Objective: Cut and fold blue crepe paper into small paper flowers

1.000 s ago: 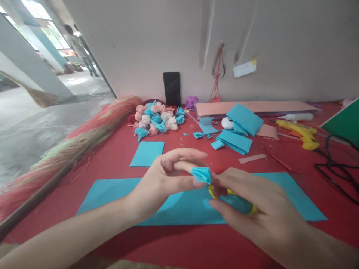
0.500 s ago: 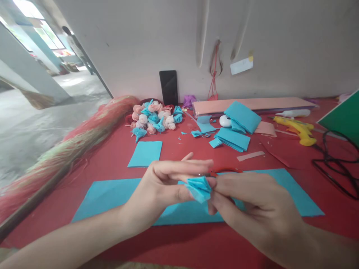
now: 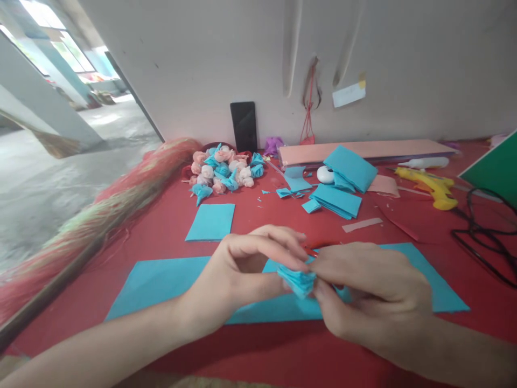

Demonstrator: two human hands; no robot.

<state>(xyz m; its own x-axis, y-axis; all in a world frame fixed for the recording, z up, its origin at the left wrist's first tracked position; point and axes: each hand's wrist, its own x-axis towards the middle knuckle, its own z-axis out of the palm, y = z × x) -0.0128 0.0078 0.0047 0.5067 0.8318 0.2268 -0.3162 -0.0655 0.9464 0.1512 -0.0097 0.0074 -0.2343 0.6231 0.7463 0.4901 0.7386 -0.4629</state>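
Between my hands is a small blue crepe paper flower (image 3: 298, 281) with bunched, layered folds. My left hand (image 3: 246, 269) pinches it from the left with thumb and index finger. From the other side my right hand (image 3: 371, 291) grips its base, with fingertips closed together. Under both hands a long blue paper sheet (image 3: 161, 280) lies flat on the red table (image 3: 250, 353). Red-handled scissors (image 3: 323, 248) are partly hidden behind my fingers. A folded blue paper square (image 3: 210, 222) rests farther back on the left.
A heap of finished paper roses (image 3: 224, 171) sits at the back, near a propped black phone (image 3: 244, 126). Folded blue paper (image 3: 337, 200) and scraps lie back right. A yellow glue gun (image 3: 432, 188) with a black cord (image 3: 472, 237) is at right. A broom (image 3: 121, 199) lines the left.
The flower has shifted slightly right and down, and turned between my fingers. My left fingers have curled in closer to it. A person in the far background has gone out of view.
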